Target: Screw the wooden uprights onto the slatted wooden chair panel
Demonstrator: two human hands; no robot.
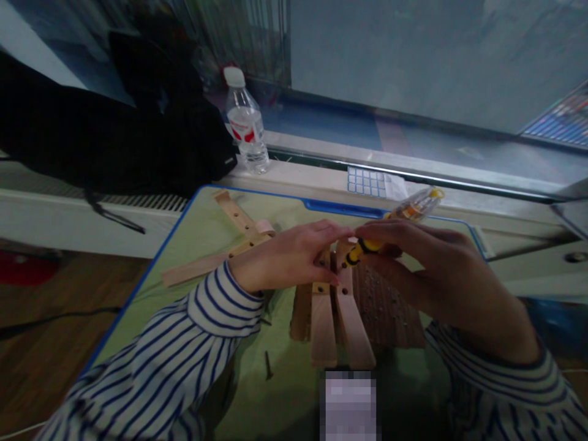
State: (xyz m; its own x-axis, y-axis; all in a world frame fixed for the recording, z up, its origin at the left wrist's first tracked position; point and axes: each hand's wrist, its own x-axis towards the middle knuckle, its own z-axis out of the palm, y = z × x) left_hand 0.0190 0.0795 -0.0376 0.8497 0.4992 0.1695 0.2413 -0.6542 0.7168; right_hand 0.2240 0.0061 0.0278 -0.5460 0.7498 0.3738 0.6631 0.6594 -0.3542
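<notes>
My right hand (427, 269) is closed round a screwdriver (404, 223) with a clear orange handle and a yellow-and-black collar, its tip pointing down-left at the wood. My left hand (294, 254) rests on upright wooden slats (333, 318) with its fingertips pinched beside the screwdriver's tip; what they pinch is too small to make out. The slats have holes near their tops and stand on a green mat (202, 226). A perforated brown board (390, 312) lies just right of the slats, under my right hand.
Two crossed wooden strips (229, 236) with holes lie at the mat's left. Loose dark screws (267, 364) lie near the front. A water bottle (245, 122) and a black bag (114, 141) sit on the ledge behind. A blue-edged tray rim (344, 208) borders the mat.
</notes>
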